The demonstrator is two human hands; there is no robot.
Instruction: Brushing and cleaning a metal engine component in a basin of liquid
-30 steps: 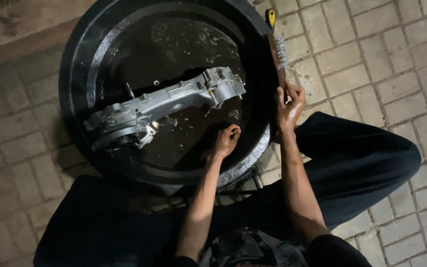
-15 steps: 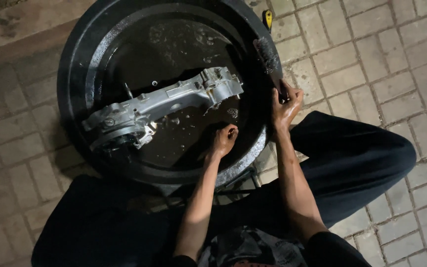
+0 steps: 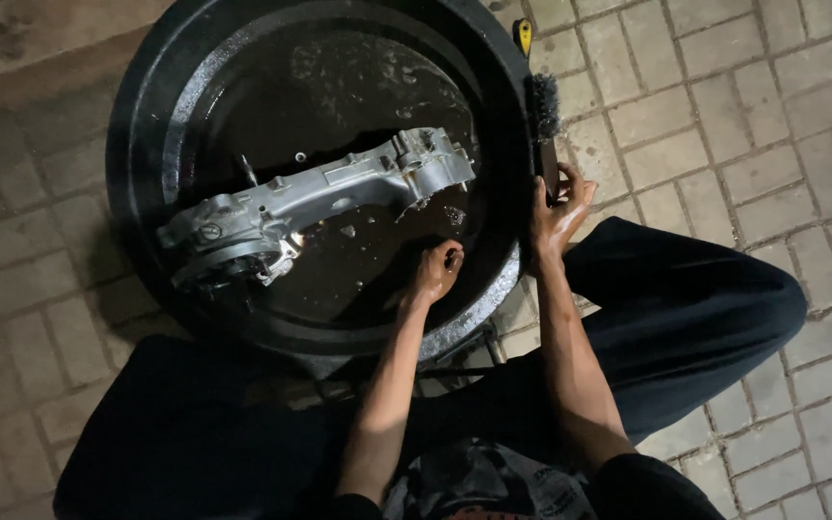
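A long silver engine casing (image 3: 310, 197) lies slanted in a round black basin (image 3: 142, 144) that holds dark liquid. My left hand (image 3: 435, 272) dips into the liquid near the basin's front right, below the casing's right end, with its fingers curled shut; nothing shows in it. My right hand (image 3: 559, 207) is at the basin's right rim and grips the handle of a dark brush (image 3: 545, 108), whose bristles point away from me along the rim.
The basin stands on a paved brick floor (image 3: 724, 116). A small yellow-handled tool (image 3: 524, 35) lies past the brush beside the rim. My knees in dark trousers (image 3: 686, 318) flank the basin's near side. A raised kerb (image 3: 40, 48) runs at the far left.
The brush in my right hand tilted in over the basin, then swung back upright beside the rim. My left hand stayed almost still in the liquid.
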